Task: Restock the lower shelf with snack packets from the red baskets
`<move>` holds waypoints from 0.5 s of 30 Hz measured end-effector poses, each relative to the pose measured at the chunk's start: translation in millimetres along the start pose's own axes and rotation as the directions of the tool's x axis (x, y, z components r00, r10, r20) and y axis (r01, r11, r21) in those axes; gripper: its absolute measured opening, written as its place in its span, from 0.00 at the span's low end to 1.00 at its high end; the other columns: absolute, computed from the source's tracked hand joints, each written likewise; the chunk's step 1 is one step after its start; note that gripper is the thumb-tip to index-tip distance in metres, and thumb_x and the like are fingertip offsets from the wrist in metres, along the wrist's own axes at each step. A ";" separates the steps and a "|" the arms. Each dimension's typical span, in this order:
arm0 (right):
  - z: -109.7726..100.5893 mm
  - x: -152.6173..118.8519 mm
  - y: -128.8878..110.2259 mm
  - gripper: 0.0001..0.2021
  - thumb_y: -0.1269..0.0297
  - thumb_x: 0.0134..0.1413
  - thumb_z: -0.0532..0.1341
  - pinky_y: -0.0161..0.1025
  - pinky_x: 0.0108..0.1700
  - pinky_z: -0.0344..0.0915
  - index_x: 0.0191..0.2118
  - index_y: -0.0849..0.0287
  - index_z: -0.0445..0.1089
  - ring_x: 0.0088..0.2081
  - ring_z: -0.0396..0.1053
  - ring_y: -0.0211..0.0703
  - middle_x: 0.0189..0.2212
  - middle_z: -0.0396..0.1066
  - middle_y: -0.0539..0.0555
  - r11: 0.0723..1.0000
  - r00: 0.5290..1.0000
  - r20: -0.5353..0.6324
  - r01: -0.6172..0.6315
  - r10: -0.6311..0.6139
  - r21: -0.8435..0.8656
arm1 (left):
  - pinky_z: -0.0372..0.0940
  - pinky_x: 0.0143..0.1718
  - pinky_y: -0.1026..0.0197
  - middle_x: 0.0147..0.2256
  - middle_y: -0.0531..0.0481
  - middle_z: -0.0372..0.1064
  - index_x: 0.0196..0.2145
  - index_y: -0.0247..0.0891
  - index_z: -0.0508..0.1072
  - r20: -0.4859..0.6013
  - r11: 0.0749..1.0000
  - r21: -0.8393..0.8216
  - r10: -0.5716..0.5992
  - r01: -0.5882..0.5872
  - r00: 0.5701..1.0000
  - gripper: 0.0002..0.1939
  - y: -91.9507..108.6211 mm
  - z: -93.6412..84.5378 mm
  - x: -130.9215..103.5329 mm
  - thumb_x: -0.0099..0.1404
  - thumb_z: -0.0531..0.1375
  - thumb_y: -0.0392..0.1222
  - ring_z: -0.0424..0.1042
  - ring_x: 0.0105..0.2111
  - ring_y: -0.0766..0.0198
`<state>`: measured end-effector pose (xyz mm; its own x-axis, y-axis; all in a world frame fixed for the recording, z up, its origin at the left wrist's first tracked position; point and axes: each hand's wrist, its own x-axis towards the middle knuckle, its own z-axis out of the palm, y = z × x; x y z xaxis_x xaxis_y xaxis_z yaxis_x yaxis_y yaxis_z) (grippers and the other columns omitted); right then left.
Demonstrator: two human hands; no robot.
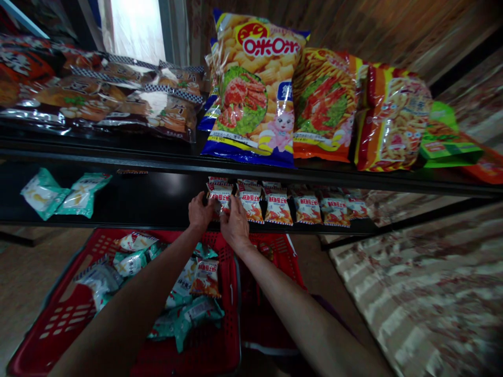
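Two forearms (281,293) lead to fingers (236,208) flanking a snack packet (220,195).

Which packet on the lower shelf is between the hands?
The leftmost white and red packet in the front row: left hand and right hand flank it; others there stand farther right.

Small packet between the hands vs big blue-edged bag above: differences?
The small packet is far smaller than the blue-edged bag. The small packet is on the lower shelf, the blue-edged bag on the upper shelf. Hands flank the small packet; none is at the blue-edged bag. Both carry red lettering.
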<state>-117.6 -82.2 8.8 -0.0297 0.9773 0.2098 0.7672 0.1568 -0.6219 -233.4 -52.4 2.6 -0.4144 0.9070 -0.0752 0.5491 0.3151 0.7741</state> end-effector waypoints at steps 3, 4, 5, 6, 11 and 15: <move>-5.1 15.0 0.3 0.29 0.74 0.53 0.52 0.51 0.63 0.54 0.63 0.66 0.53 0.64 0.52 0.52 0.62 0.56 0.65 0.999 0.999 -0.029 0.023 -0.022 0.031 | 0.54 0.58 0.53 0.57 0.32 0.62 0.59 0.26 0.62 -0.018 0.999 -0.033 0.021 -0.021 1.000 0.32 -0.1 1.7 2.8 0.63 0.57 0.50 0.61 0.58 0.49; -6.6 20.5 0.6 0.29 0.74 0.53 0.52 0.51 0.63 0.55 0.63 0.66 0.54 0.63 0.53 0.51 0.61 0.58 0.64 0.999 0.999 -0.033 0.022 -0.021 0.032 | 0.54 0.59 0.53 0.57 0.32 0.62 0.60 0.26 0.61 -0.017 0.998 -0.053 0.031 -0.031 0.999 0.33 -0.2 3.0 3.4 0.63 0.57 0.50 0.60 0.59 0.49; -8.3 25.9 0.7 0.28 0.74 0.53 0.52 0.51 0.63 0.55 0.62 0.66 0.55 0.63 0.55 0.51 0.60 0.59 0.64 0.999 0.999 -0.035 0.019 -0.018 0.030 | 0.53 0.60 0.54 0.58 0.32 0.61 0.60 0.27 0.61 -0.012 0.996 -0.074 0.040 -0.040 0.999 0.33 -0.1 4.5 3.8 0.63 0.57 0.49 0.60 0.59 0.50; -10.0 31.1 0.7 0.28 0.74 0.53 0.52 0.51 0.63 0.55 0.62 0.65 0.56 0.62 0.56 0.51 0.59 0.61 0.63 1.000 0.999 -0.032 0.016 -0.015 0.025 | 0.53 0.60 0.54 0.58 0.33 0.61 0.60 0.27 0.61 -0.004 0.994 -0.095 0.048 -0.048 0.999 0.33 0.1 6.0 4.1 0.62 0.58 0.49 0.59 0.60 0.50; -18.3 51.3 -1.0 0.27 0.74 0.54 0.52 0.49 0.63 0.54 0.61 0.69 0.58 0.61 0.59 0.51 0.58 0.62 0.66 0.999 0.999 0.037 -0.023 0.024 -0.037 | 0.55 0.59 0.53 0.59 0.34 0.61 0.61 0.30 0.58 0.041 0.981 -0.183 0.070 -0.061 0.997 0.33 4.6 11.6 10.1 0.62 0.57 0.48 0.61 0.59 0.52; -18.8 58.0 -1.7 0.27 0.73 0.54 0.54 0.50 0.64 0.53 0.61 0.67 0.58 0.61 0.58 0.51 0.59 0.62 0.64 0.999 0.996 0.093 -0.005 0.010 -0.053 | 0.59 0.55 0.53 0.55 0.37 0.66 0.62 0.33 0.57 0.095 0.968 -0.248 0.049 -0.024 0.994 0.34 6.9 14.1 23.1 0.61 0.57 0.50 0.66 0.55 0.52</move>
<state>-108.6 -28.5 36.2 -0.0817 0.9878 0.1329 0.8002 0.1445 -0.5821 -228.9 -25.3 -2.7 -0.3158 0.9439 -0.0966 0.3617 0.2139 0.9074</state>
